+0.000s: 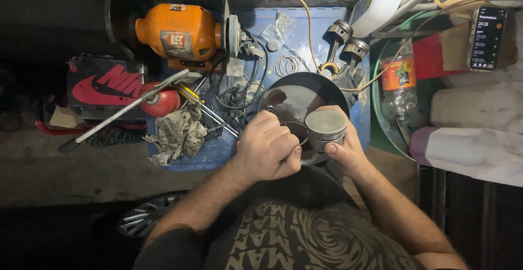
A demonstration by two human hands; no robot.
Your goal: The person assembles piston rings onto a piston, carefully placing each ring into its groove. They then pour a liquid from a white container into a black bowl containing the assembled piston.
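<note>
Your right hand (344,151) grips a round grey metal piston (326,129), fingers wrapped around its side wall and the thumb pressed against the near edge, its flat crown facing up toward you. Your left hand (267,151) is clenched just beside it, fingers curled around a thin dark ring (295,127) that touches the piston's left side; how much of the ring sits around the piston you cannot tell from here. Both hands hover over a black round pan (303,93) that rests on the blue worktop (218,147). Beyond the pan, two more pistons with connecting rods (346,42) lie side by side, and a loose bundle of thin metal rings (287,64) lies just left of them. An orange bench grinder (180,31) stands at the far left of the worktop, with a small red canister (160,101), a long metal bar (125,109) and a dirty rag (178,132) in front of it. To the right, a plastic bottle with an orange label (399,82) lies in a green tub (381,134), and a phone (486,37) leans well apart at the far right.
</note>
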